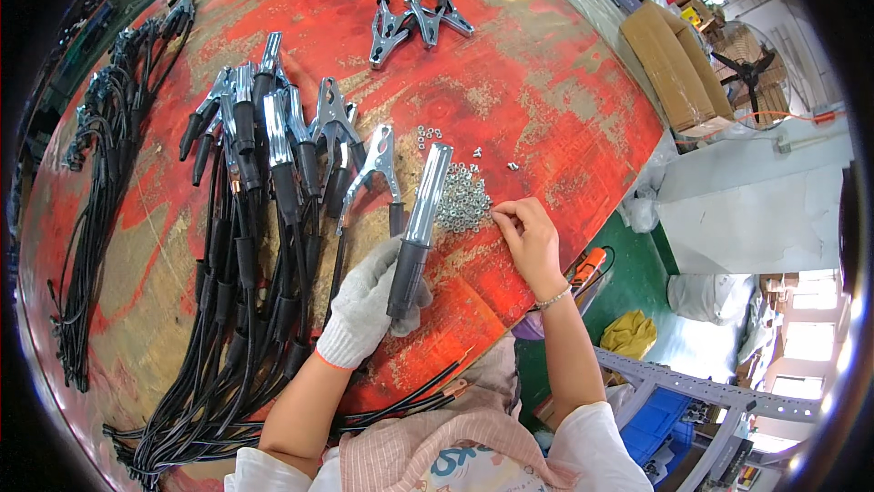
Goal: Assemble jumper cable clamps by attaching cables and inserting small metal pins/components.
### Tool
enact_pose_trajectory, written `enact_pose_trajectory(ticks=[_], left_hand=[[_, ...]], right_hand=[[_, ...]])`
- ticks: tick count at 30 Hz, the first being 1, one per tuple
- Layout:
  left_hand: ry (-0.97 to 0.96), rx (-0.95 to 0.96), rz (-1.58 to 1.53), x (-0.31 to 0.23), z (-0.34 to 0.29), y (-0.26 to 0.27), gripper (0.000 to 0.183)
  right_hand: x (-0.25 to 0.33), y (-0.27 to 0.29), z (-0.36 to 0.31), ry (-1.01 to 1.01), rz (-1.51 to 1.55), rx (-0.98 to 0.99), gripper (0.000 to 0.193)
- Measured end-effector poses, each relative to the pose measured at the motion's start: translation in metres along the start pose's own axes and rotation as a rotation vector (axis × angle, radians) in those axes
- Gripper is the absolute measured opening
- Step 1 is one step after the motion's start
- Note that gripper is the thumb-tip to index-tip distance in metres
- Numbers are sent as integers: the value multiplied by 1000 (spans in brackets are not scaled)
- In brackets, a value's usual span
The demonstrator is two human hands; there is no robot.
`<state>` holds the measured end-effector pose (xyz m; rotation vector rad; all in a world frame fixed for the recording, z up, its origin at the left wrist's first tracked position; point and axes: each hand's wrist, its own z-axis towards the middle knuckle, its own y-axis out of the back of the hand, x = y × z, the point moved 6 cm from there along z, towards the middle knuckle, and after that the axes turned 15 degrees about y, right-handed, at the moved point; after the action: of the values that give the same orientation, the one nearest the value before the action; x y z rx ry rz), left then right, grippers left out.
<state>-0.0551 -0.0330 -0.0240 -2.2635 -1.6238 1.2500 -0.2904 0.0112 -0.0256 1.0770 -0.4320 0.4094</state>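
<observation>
My left hand (364, 296), in a white knit glove, is closed around the black handle of a large silver metal clamp (428, 192), which tilts upward over the table. Bare, my right hand (531, 242) rests at the right side of a pile of small metal nuts (462, 201), its thumb and forefinger pinched together. Whatever sits between those fingertips is too small to make out. Just left of the held clamp lies another silver clamp (375, 169) with black grips. Beyond it a bunch of clamps (278, 142) on black cables (246, 310) covers the table's left part.
More cabled clamps (114, 119) lie along the far left edge of the red, worn table (546, 64). A few loose clamps (419, 23) sit at the back. Cardboard boxes (674, 69), a black fan (748, 71) and a metal rack (710, 387) stand to the right.
</observation>
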Motion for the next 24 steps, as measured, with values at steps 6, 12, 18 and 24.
enact_pose_trajectory(ticks=[6,12,18,24], left_hand=[[-3,61,-50,-1,1,-4,39],[10,21,40,-7,-1,-4,34],[-84,-35,194,-1,2,6,36],[-94,-30,163,-6,-3,-2,35]], right_hand=[[-2,3,4,-63,78,17,13],[-1,1,6,-60,73,52,13],[5,4,3,-73,-12,55,10],[24,16,-9,185,-316,93,10]])
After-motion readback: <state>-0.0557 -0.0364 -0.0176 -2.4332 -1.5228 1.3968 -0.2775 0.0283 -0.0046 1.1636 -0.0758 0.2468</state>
